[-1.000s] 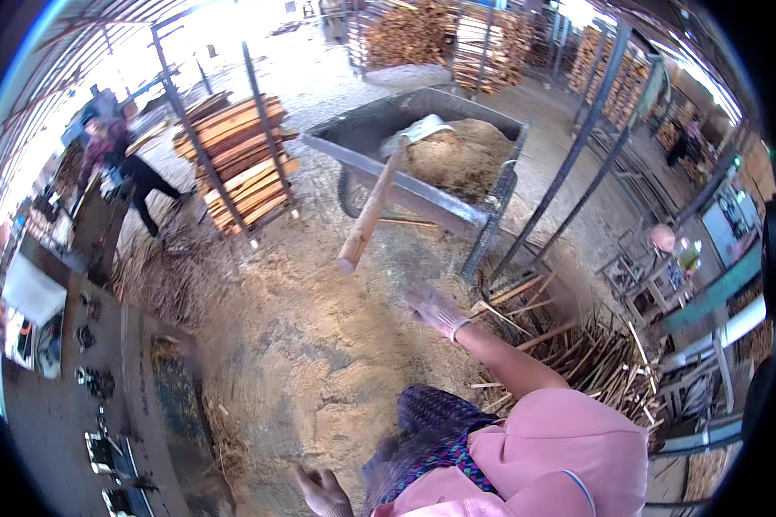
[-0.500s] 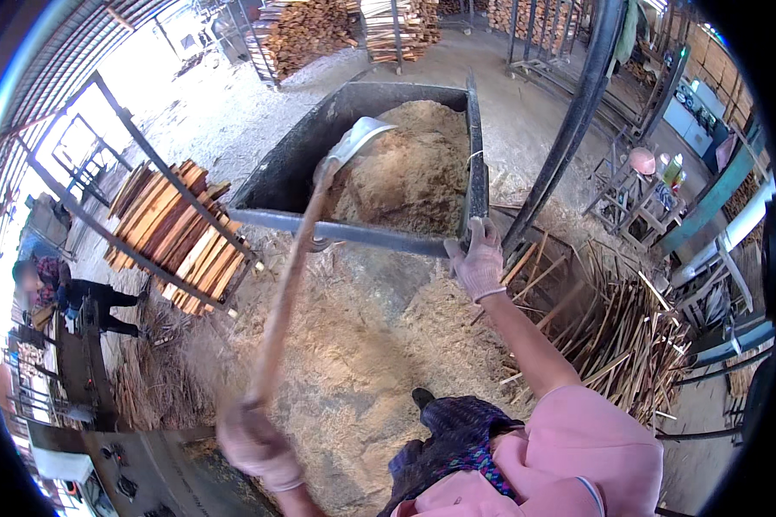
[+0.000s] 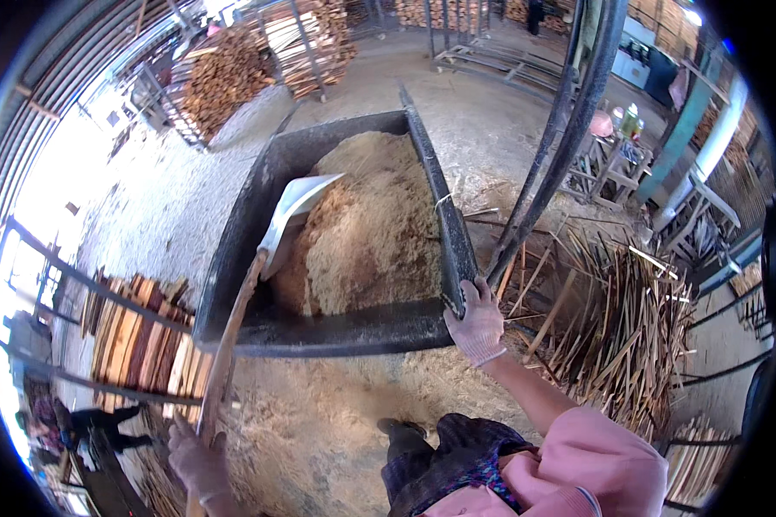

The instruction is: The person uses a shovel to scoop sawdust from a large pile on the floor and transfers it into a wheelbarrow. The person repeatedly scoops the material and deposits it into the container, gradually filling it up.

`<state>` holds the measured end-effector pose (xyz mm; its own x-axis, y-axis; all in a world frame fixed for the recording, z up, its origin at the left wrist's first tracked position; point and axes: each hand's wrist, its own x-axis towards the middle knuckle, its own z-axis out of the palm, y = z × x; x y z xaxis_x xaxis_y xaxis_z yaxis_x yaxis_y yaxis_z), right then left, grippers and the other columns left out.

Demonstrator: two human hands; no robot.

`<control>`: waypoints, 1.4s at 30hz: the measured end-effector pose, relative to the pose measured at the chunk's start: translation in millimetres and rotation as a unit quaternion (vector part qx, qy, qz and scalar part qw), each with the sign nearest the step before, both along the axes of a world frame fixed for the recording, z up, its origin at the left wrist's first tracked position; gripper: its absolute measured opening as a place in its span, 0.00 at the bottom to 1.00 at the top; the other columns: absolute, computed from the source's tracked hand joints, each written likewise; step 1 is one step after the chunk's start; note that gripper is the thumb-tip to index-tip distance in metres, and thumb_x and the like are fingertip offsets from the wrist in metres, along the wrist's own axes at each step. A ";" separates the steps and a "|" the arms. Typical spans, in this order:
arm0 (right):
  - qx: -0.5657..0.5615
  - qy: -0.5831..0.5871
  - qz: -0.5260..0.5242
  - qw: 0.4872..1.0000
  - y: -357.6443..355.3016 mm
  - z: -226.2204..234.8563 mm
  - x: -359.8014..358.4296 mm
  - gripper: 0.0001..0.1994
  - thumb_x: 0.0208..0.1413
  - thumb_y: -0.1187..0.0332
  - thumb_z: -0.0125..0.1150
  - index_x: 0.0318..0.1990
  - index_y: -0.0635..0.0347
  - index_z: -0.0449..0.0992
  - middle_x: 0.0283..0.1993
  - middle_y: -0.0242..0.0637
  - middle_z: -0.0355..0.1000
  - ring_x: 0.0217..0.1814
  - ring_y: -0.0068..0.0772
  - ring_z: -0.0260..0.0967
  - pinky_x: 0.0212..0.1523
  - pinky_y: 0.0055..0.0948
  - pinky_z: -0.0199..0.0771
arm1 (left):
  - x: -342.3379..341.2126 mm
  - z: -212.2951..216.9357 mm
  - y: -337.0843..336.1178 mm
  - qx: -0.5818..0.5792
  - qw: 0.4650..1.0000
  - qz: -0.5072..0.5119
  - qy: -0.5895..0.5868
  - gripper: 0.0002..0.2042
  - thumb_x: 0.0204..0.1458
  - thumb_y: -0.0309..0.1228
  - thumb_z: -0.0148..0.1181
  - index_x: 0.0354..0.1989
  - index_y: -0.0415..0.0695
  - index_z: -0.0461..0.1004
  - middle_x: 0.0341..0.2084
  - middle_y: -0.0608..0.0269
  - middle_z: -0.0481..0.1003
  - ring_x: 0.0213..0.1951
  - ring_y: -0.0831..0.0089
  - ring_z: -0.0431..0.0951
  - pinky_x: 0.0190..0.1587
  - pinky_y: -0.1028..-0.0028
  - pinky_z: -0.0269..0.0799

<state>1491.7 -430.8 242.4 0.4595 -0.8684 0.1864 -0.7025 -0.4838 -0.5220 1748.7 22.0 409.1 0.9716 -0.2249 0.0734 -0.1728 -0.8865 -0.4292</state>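
Observation:
A shovel with a long wooden handle and a pale metal blade slants across the left part of a black cart. My left hand, in a light glove, is closed round the handle low on the left. The blade rests in the cart against a heap of sawdust. My right hand, gloved too, grips the cart's near right corner, its fingers over the rim. The blade's lower edge is partly hidden against the sawdust.
Sawdust covers the floor about my feet. Loose wood strips lie piled at right, beside a slanting dark metal post. Stacked boards stand in a rack at left. Another person is at the far left.
The view has shifted, and the cart appears nearer. The shovel blade now sits lower in the cart's left side. My left hand has moved left and down; my right stays on the corner.

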 end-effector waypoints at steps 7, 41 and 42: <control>0.135 0.046 -0.093 0.985 -11.8 17.4 12.0 0.45 0.48 0.58 0.70 0.72 0.57 0.52 0.72 0.60 0.55 0.59 0.63 0.70 0.56 0.49 0.76 | 159.3 -65.3 -144.9 -0.190 0.956 -0.009 0.224 0.61 0.40 0.48 0.77 0.76 0.38 0.40 0.71 0.27 0.47 0.62 0.40 0.70 0.57 0.58 0.75; 0.307 0.131 -0.366 0.869 -29.6 -39.8 81.9 0.32 0.50 0.62 0.71 0.61 0.56 0.63 0.44 0.55 0.77 0.47 0.61 0.77 0.43 0.48 0.74 | 220.9 -150.5 -198.8 -0.151 0.951 -0.192 0.189 0.33 0.46 0.40 0.72 0.63 0.46 0.71 0.61 0.47 0.70 0.61 0.41 0.68 0.63 0.48 0.63; 0.301 0.145 -0.361 0.871 -26.8 -38.3 81.8 0.33 0.50 0.62 0.71 0.62 0.56 0.62 0.45 0.55 0.77 0.47 0.61 0.77 0.45 0.49 0.74 | 224.7 -147.4 -198.8 -0.199 0.940 -0.191 0.199 0.32 0.46 0.40 0.72 0.62 0.47 0.72 0.61 0.48 0.71 0.61 0.40 0.68 0.62 0.47 0.63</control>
<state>1573.5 -457.5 204.1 -0.2949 -0.8508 -0.4349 -0.8544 0.4385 -0.2786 1973.5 -176.8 261.7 0.7943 -0.5941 -0.1269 -0.5873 -0.8044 0.0898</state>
